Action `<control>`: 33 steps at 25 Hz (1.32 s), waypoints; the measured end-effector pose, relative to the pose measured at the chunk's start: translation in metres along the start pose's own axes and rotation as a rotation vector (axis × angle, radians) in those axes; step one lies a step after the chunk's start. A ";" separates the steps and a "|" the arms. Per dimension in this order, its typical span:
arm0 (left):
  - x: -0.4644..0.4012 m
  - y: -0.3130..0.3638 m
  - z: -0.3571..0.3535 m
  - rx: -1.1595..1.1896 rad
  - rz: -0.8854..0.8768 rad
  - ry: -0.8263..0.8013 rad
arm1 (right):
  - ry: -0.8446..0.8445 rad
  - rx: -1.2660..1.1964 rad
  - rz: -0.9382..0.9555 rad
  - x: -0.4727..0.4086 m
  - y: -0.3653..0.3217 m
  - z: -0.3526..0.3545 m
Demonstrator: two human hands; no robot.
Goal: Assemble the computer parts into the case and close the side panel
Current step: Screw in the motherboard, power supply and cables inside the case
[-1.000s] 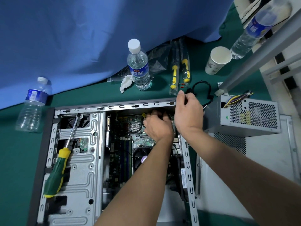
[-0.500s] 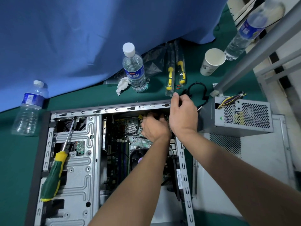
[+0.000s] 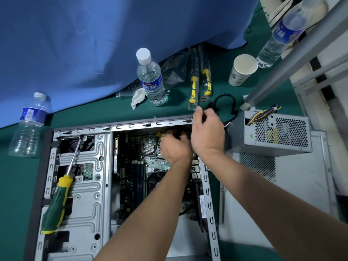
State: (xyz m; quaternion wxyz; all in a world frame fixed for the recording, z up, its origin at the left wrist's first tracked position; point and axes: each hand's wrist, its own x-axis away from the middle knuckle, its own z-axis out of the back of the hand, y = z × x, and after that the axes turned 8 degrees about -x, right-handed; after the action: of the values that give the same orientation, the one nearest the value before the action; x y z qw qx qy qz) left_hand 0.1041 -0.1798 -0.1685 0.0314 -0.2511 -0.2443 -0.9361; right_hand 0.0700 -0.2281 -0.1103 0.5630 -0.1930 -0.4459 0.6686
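The case (image 3: 82, 185) lies open on its side on the green desk (image 3: 17, 185), stiff sheet metal with thin edges, best held by its frame rails. The left hand (image 3: 174, 147) reaches into the far corner over the fragile motherboard (image 3: 135, 166), fingers curled on something I cannot make out. The right hand (image 3: 207, 132) rests at the rim, its grip hidden. The heavy power supply (image 3: 271, 134) sits just beside; room inside looks tight

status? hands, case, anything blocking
Left hand curled inside case, top right corner; grip hidden. Right hand at corner rim. Power supply outside; screwdriver lying on drive cage.
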 end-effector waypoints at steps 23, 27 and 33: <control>0.027 -0.024 0.069 -0.272 -0.404 -0.264 | -0.005 0.081 0.031 -0.001 -0.002 -0.001; 0.028 -0.061 0.112 -0.405 -0.501 -0.132 | -0.015 0.112 0.034 0.003 -0.007 0.001; 0.015 -0.070 0.103 -0.276 -0.004 -0.277 | 0.015 0.149 0.044 0.004 -0.008 0.000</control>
State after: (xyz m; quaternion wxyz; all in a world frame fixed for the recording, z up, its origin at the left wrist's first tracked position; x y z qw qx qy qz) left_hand 0.1250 -0.0692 -0.1145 -0.0392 -0.3790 -0.1161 -0.9173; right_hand 0.0734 -0.2250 -0.1030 0.5641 -0.1652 -0.3864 0.7107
